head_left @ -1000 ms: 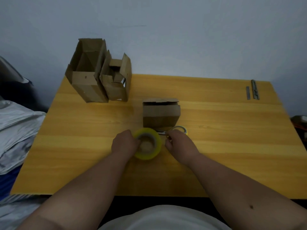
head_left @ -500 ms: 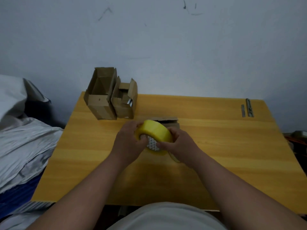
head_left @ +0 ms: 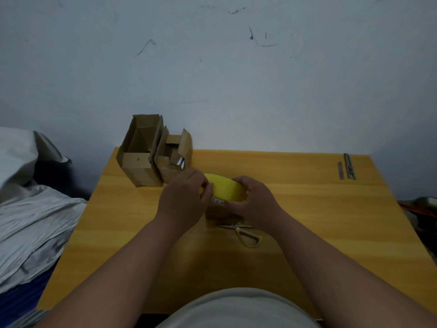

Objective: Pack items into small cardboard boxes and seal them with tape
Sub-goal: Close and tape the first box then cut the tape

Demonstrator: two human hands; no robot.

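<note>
Wooden tabletop [head_left: 307, 221], wall along far edge. Two open cardboard boxes [head_left: 142, 159] upright at far-left corner. Small cardboard box [head_left: 216, 212] mid-tabletop, mostly hidden under hands. Left hand [head_left: 183, 200] and right hand [head_left: 254, 202], fingers curled, grasp yellow tape roll [head_left: 227, 189] above that box; roll's long axis left-right. Scissors [head_left: 243, 232] just nearer, blades pointing left.
</note>
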